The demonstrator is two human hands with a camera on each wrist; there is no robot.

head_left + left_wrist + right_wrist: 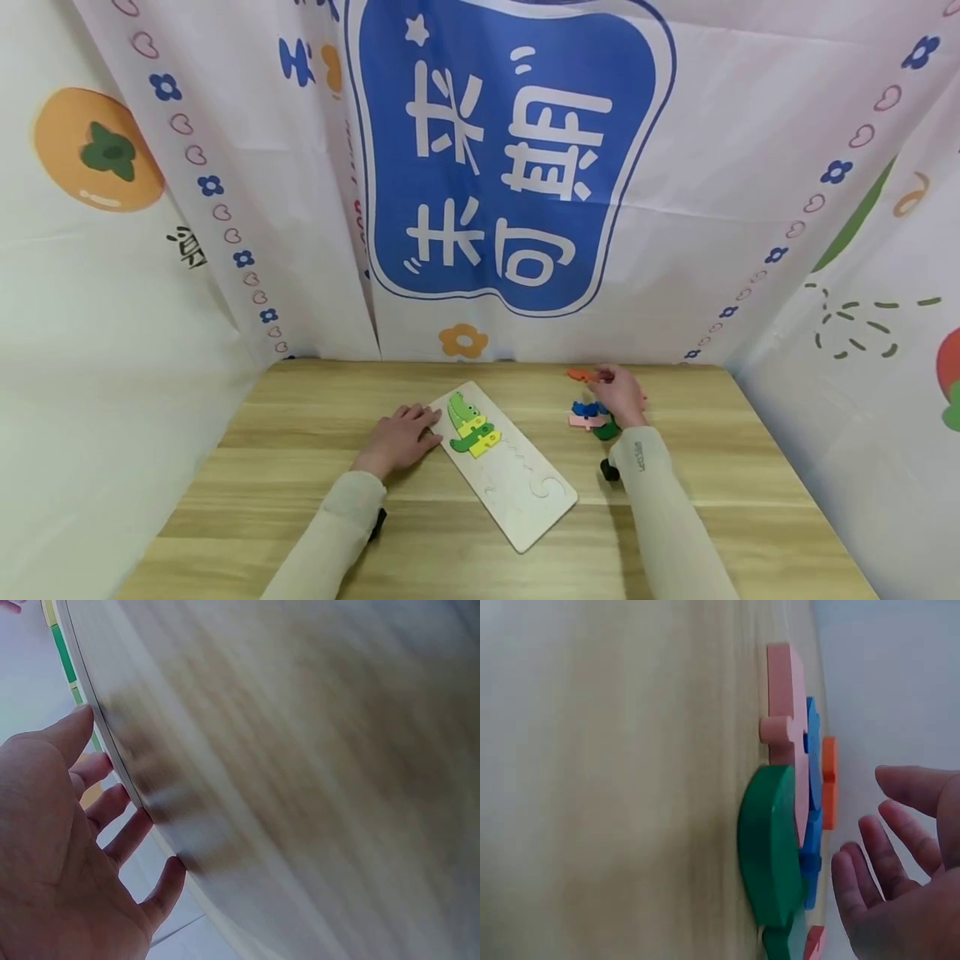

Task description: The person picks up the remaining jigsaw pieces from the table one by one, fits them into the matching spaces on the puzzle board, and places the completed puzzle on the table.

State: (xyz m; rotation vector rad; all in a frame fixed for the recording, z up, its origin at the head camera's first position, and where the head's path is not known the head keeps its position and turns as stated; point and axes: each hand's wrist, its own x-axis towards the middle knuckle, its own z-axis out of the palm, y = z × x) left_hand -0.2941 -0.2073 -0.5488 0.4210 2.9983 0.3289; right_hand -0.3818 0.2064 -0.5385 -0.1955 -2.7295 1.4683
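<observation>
A pale wooden puzzle board [525, 521] lies slanted on the table. Green and yellow crocodile pieces [462, 408] fill its far end, while bare outlines mark the near end. My left hand [397, 440] rests at the board's left edge, fingertips touching it and fingers spread. My right hand [621, 398] hovers over loose puzzle pieces, thumb and fingers apart with nothing between them in the right wrist view. Closest to its fingertips is an orange piece [580, 375]. Below sit blue pieces [814, 765], a pink piece [784, 690] and a green curved piece [765, 840].
The wood-grain table [300, 450] ends at a printed cloth [697, 250] hanging behind it, with more cloth on both sides. Another pinkish piece [815, 943] lies beyond the green one, partly hidden by my right hand in the head view.
</observation>
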